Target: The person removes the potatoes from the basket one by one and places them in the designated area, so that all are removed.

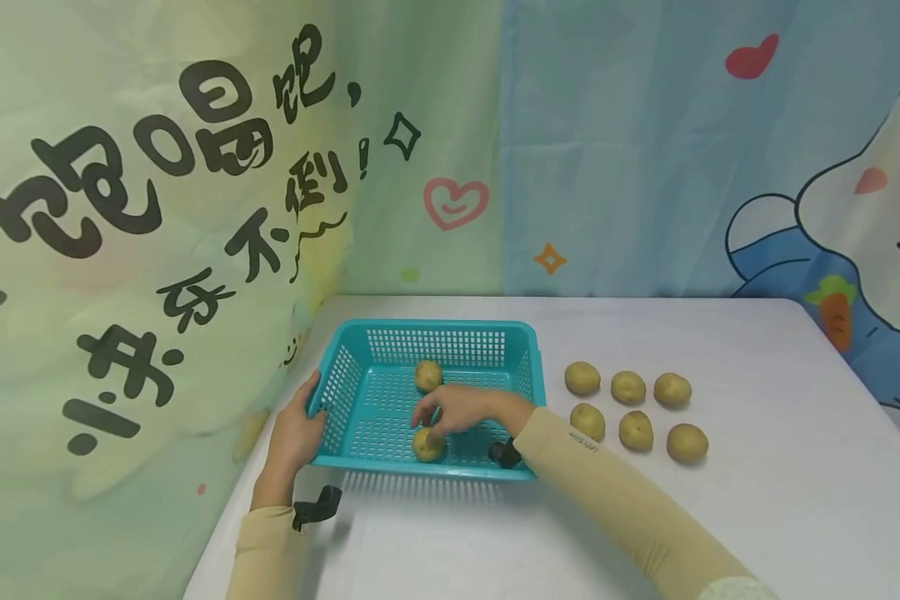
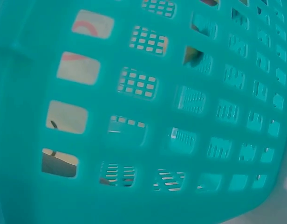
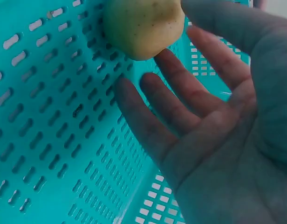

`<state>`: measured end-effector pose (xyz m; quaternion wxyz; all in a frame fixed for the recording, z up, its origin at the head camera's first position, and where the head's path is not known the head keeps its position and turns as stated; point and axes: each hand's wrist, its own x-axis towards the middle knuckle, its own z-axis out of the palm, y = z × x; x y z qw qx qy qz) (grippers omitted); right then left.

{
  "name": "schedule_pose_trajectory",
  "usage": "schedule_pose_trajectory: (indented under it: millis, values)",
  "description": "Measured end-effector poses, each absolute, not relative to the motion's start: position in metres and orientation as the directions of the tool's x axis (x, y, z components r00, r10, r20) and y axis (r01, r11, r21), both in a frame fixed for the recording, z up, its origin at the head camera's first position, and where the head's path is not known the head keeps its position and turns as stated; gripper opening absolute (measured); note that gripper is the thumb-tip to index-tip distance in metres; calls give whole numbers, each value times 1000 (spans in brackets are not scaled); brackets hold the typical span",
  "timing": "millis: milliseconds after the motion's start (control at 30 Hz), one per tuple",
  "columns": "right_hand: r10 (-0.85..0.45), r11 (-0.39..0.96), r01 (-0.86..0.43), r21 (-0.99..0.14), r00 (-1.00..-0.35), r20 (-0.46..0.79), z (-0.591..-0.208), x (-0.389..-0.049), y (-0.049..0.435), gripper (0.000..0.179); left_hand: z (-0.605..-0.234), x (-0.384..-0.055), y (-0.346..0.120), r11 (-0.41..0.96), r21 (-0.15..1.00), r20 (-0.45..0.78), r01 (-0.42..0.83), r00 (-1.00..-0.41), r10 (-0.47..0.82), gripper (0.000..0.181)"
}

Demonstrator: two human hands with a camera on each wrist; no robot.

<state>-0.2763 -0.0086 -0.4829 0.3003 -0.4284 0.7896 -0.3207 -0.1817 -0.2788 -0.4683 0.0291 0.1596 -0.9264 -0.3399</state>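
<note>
A turquoise plastic basket [image 1: 450, 472] with perforated walls stands on the table. My left hand [image 1: 296, 429] holds its left side, the thumb over the rim; in the left wrist view the perforated wall [image 2: 97, 93] fills most of the frame. Inside the basket, my right hand [image 1: 457, 408] is over the front potato [image 1: 427, 446], which sits on the basket floor. The right wrist view shows loosely spread fingers [image 3: 174, 102], with thumb and a fingertip at the edge of that potato [image 3: 143, 28]. Behind it lies a second potato [image 1: 428, 376].
Several potatoes lie in two rows on the white table [image 1: 780, 500], right of the basket, among them a back-row potato [image 1: 627, 387] and a front-row potato [image 1: 687, 443]. A printed curtain [image 1: 607, 150] hangs behind and along the left side.
</note>
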Motion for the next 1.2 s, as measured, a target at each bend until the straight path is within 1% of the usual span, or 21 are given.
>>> schedule_pose_trajectory:
  millis: [200,367,500,567,700,833,1100,1200]
  values:
    - [-893,404,-500,-766,-397,-211,-484,-274,-7,38,-467,-182,-278,720,635,-61,-282,-947,-316,66]
    - [-904,405,-511,-758,-350,-247,-486,-272,-10,43,-466,-181,-279,719,636,-57,-279,-947,-317,66]
    - [-912,401,-513,-759,-301,-279,-488,-271,-12,39,-467,-182,-278,715,642,-58,-277,-948,-314,66]
    - [-911,405,-518,-753,-298,-285,-489,-271,-13,37,-467,-183,-278,715,641,-58,-278,-947,-316,66]
    - [-905,418,-536,-734,-314,-286,-491,-270,-14,34,-469,-182,-279,717,638,-55,-281,-945,-322,66]
    - [-897,432,-563,-704,-352,-268,-485,-270,-12,33,-469,-182,-280,719,637,-52,-276,-947,-317,66]
    - [-873,429,-590,-684,-466,-145,-462,-273,1,38,-471,-183,-281,740,621,-37,-259,-953,-302,65]
    - [-869,403,-598,-693,-487,-85,-453,-276,7,37,-471,-182,-281,742,617,-36,-262,-951,-306,65]
